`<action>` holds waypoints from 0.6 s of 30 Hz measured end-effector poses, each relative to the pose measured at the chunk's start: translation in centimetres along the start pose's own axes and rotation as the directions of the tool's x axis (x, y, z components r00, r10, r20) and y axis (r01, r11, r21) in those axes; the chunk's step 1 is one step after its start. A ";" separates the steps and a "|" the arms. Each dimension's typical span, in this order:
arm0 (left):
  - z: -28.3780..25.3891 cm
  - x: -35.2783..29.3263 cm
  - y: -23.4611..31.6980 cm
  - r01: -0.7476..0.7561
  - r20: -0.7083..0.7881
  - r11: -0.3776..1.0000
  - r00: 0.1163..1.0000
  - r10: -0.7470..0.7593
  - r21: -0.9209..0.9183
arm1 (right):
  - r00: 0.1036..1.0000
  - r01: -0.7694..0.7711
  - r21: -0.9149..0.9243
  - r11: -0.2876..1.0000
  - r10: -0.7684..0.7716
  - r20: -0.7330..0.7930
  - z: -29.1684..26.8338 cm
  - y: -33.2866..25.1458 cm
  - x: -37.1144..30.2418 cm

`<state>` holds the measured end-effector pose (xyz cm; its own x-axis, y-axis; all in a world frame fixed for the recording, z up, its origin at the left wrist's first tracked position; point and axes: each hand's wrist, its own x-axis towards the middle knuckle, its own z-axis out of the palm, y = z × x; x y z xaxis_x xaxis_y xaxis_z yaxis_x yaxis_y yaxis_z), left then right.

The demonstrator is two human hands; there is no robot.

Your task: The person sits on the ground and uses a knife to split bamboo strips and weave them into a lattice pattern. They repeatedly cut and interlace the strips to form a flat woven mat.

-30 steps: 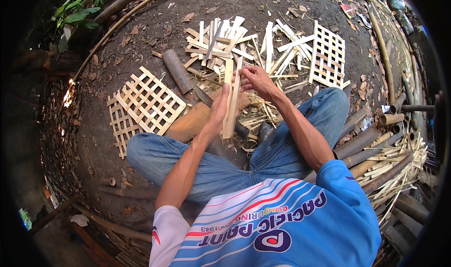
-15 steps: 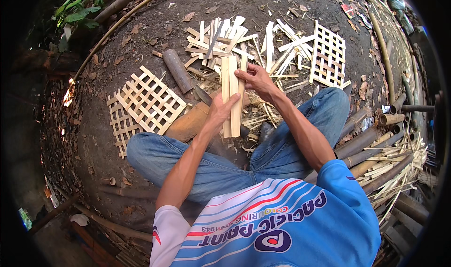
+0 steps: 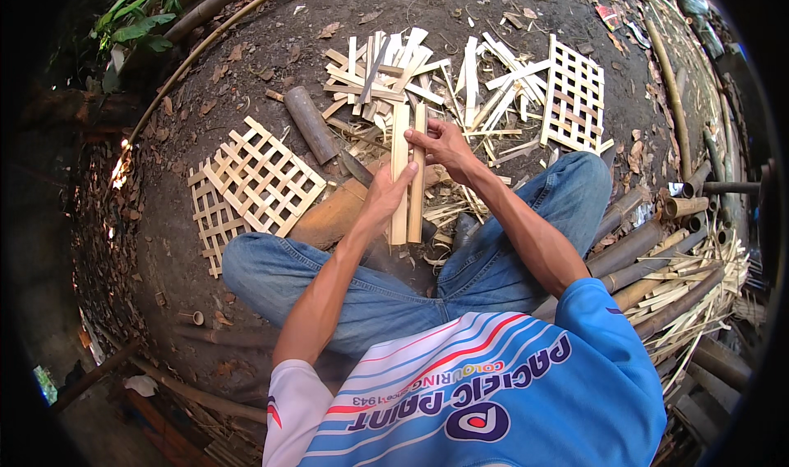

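Note:
Pale bamboo strips stand upright between my hands, in front of my crossed legs. My left hand (image 3: 385,194) is closed round the left bamboo strip (image 3: 400,150), its thumb lying across the front. My right hand (image 3: 446,148) pinches the right bamboo strip (image 3: 417,200) near its upper part, thumb on the face. A narrow gap separates the two strips; whether more lie stacked behind them is hidden. Beside my left wrist a knife blade (image 3: 355,169) points up toward a thick round wooden mallet (image 3: 311,123). Below it lies a stout bamboo log (image 3: 322,219).
Loose bamboo strips (image 3: 374,76) are heaped on the soil ahead. Woven bamboo lattices lie on the left (image 3: 267,179) and a further lattice (image 3: 573,97) on the right. Bamboo poles (image 3: 629,249) and thin shavings (image 3: 690,294) crowd my right side. Shavings also surround the log.
Three strips showed side by side before; now two show, with a gap between them. The right strip has shifted slightly downward with my right hand. My left hand has barely moved.

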<state>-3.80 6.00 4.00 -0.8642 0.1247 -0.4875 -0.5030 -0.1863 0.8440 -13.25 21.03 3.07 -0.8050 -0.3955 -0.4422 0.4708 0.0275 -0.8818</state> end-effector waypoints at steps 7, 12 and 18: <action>0.0 -0.2 0.5 0.061 0.029 0.996 0.998 -0.060 -0.064 | 0.997 0.028 -0.039 0.999 -0.030 -0.069 -0.2 -0.9 -0.1; 0.1 -0.3 1.1 0.117 0.061 0.979 0.992 -0.108 -0.164 | 0.995 0.074 0.220 0.973 -0.056 -0.086 -1.3 -0.1 1.0; -0.4 -0.4 0.9 0.227 0.249 0.913 0.957 -0.145 -0.338 | 0.998 0.045 0.045 0.998 -0.043 -0.045 -1.5 -0.7 0.8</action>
<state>-3.93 5.43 4.83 -0.7506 0.3895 -0.5337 -0.6603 -0.4713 0.5847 -14.79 22.10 3.12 -0.8401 -0.3547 -0.4105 0.4494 -0.0314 -0.8928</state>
